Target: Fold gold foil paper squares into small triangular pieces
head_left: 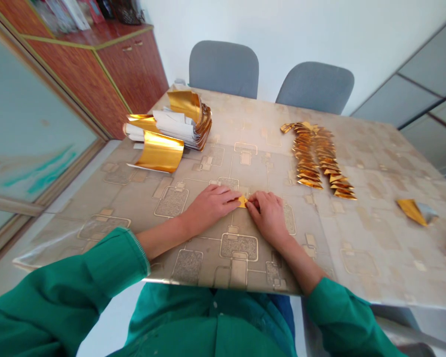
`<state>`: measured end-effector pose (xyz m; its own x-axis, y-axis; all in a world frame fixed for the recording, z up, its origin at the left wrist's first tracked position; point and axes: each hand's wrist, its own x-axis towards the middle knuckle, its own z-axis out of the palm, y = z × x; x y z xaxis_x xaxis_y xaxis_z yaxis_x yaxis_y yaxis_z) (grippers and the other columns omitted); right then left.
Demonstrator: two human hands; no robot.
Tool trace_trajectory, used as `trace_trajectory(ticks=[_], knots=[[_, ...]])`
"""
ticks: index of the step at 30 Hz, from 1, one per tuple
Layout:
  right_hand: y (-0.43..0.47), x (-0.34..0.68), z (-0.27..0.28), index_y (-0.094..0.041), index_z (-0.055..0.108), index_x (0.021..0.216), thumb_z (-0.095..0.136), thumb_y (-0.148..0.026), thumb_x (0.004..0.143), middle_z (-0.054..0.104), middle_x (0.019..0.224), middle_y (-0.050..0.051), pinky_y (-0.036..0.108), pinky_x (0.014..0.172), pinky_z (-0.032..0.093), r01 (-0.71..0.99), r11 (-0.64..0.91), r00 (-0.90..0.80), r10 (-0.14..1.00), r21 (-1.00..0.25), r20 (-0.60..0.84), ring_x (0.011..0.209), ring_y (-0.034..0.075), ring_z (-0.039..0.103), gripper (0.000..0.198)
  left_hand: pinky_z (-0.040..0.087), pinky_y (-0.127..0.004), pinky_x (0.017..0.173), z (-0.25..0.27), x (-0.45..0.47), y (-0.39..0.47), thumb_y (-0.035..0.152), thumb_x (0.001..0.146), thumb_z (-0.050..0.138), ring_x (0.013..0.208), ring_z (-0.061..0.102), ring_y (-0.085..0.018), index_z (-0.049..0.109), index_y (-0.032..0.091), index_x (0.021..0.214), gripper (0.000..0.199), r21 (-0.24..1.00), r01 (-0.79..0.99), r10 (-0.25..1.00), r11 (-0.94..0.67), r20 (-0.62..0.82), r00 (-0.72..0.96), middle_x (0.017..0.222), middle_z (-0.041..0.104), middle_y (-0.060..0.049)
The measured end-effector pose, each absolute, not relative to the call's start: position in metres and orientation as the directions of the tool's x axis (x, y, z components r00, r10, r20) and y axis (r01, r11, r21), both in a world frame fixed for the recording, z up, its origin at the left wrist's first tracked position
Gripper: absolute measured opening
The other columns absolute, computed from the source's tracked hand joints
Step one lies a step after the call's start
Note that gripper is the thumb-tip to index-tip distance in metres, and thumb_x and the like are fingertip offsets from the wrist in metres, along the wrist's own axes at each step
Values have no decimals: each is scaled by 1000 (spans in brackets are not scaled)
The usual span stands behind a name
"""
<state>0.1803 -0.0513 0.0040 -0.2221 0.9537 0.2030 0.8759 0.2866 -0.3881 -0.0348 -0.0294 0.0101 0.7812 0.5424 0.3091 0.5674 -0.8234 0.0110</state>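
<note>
A small folded piece of gold foil paper (243,201) lies on the table between my hands, mostly covered by fingers. My left hand (217,204) holds its left side, the fingers close together and the thumb at its lower edge. On the right side, my right hand (268,214) pinches the paper with curled fingers. Two rows of folded gold paper pieces (308,158) stretch across the table to the right. At the far left, gold and white paper sheets (161,151) are curled beside a thick stack of sheets (184,126).
A patterned cover lies over the table (208,243). One loose gold and silver piece (416,211) rests near the right edge. Two grey chairs (223,69) stand behind the table. A wooden cabinet (130,64) is at the back left, by a sliding door (29,129).
</note>
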Motion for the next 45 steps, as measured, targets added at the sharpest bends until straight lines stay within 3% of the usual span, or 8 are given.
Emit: trace_trajectory(ticks=[7, 13, 18, 21, 28, 34, 39, 45], knots=[[-54, 178, 3, -21, 62, 89, 51, -30, 98, 67, 89, 4, 36, 80, 30, 934, 228, -176, 963, -274, 202, 87, 23, 55, 17, 44, -36, 90, 5, -34, -30, 17, 99, 54, 109, 57, -21, 63, 19, 121, 24, 18, 549, 534, -836, 261, 805, 121, 67, -6], [-54, 182, 4, -24, 66, 110, 48, -27, 101, 67, 105, 6, 37, 89, 31, 877, 476, -438, 850, -71, 293, 99, 23, 51, 20, 46, -37, 94, 4, -33, -26, 17, 101, 50, 110, 58, -20, 64, 20, 119, 24, 42, 520, 508, -853, 292, 810, 117, 69, -5], [-54, 184, 8, -26, 70, 102, 49, -29, 101, 68, 91, 5, 39, 91, 29, 873, 488, -468, 837, -1, 282, 94, 23, 51, 21, 48, -35, 95, 0, -39, -25, 13, 101, 46, 109, 59, -18, 63, 19, 122, 28, 83, 497, 496, -864, 320, 807, 123, 67, -5], [-53, 183, 11, -26, 71, 100, 51, -29, 100, 67, 87, 5, 38, 86, 30, 885, 464, -436, 858, -45, 271, 92, 23, 52, 21, 49, -37, 95, 2, -40, -26, 14, 100, 48, 106, 59, -19, 66, 18, 117, 25, 121, 498, 507, -858, 343, 790, 119, 69, -6], [-44, 168, 8, -21, 65, 94, 52, -18, 92, 67, 77, 1, 31, 67, 30, 916, 237, -182, 965, -323, 191, 76, 19, 57, 13, 50, -33, 87, 13, -21, -16, 11, 98, 50, 94, 59, -19, 68, 13, 92, 19, 175, 537, 564, -826, 257, 784, 97, 68, -7], [-45, 163, 2, -22, 60, 94, 54, -22, 92, 67, 73, 1, 32, 71, 29, 942, 160, -107, 976, -295, 189, 77, 21, 61, 6, 49, -34, 91, 5, -22, -13, 11, 98, 50, 103, 59, -19, 63, 16, 121, 27, 127, 454, 471, -882, 294, 832, 123, 66, -8], [-49, 168, 6, -23, 60, 96, 54, -20, 92, 69, 77, 2, 33, 73, 28, 949, 128, -84, 984, -287, 160, 83, 23, 62, 8, 47, -36, 86, -2, -26, -17, 14, 99, 51, 103, 57, -21, 63, 19, 123, 28, 41, 527, 515, -849, 290, 807, 129, 65, -6], [-43, 156, 12, -22, 60, 99, 53, -20, 92, 70, 81, 3, 34, 74, 30, 931, 181, -143, 980, -318, 139, 85, 23, 62, 10, 46, -35, 90, 0, -22, -15, 17, 97, 58, 105, 55, -21, 64, 18, 122, 26, 90, 541, 543, -836, 279, 792, 127, 66, -3]])
